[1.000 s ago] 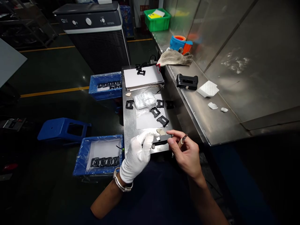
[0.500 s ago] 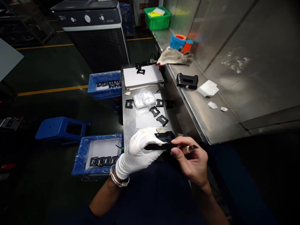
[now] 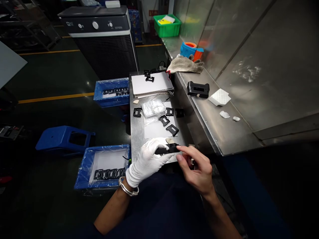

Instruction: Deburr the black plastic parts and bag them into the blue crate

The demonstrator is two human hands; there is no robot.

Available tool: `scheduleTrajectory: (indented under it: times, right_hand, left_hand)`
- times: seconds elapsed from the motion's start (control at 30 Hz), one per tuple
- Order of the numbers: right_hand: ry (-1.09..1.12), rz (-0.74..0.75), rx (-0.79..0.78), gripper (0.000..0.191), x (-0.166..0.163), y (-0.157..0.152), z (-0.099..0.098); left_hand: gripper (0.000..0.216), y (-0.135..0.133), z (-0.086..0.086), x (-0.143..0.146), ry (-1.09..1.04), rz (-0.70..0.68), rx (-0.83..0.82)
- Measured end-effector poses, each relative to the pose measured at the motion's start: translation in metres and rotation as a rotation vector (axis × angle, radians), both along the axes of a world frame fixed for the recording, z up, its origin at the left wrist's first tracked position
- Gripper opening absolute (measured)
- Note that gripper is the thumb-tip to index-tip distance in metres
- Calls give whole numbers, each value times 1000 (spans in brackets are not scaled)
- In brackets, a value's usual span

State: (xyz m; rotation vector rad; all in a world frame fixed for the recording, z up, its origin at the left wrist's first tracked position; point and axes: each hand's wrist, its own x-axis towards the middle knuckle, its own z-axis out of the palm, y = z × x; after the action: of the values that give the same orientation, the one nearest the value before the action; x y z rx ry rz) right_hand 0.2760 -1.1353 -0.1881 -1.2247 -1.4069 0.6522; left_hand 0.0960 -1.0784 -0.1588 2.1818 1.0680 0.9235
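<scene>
A left hand in a white cloth glove [image 3: 147, 162] and a bare right hand [image 3: 196, 169] are at the near edge of a shiny steel surface [image 3: 136, 146]. Between them, near the bottom middle of the view, is a flat black plastic frame [image 3: 166, 150]. The left hand's grip is pressed together and pinches one end of the frame. The right hand's fingertips [image 3: 179, 157] reach up to the other end. I cannot tell if the right hand's grip is pinching anything, because its curled fingers hide it.

A silver chain bracelet [image 3: 128, 190] circles the left wrist. A pale flat oval piece [image 3: 169, 141] lies just above the frame. Farther up are a white paper sheet [image 3: 159, 129] with black frames on it, a clear plastic bag [image 3: 152, 108], and a stack of white sheets [image 3: 151, 84]. At the left, two blue crates [image 3: 102, 169] hold rows of black frames. On the steel shelf at the right sit a black plastic block [image 3: 198, 89] and a gray work glove [image 3: 184, 65].
</scene>
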Motion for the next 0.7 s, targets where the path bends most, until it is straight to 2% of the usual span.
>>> scheduleTrajectory:
  times: [0.1,0.23,0.33,0.53,0.7]
  right_hand:
    - [-2,23,-30,32,7,8,3]
    - [121,307,-348,18,18,25,12]
    - [130,337,-490,20,17,34,13]
    - [86,327,-516,30,12,39,8]
    - [96,461,-465,19,14,40,9]
  left_hand:
    - [18,0,-6,0,13,-10,1]
    - [18,0,-13,0,-3,-53,105]
    - [18,2,-19,-1,54,-54,195]
    - [18,6,-22,-3,130,-77,227]
    - [17,9,-18,-7,109,-96,171]
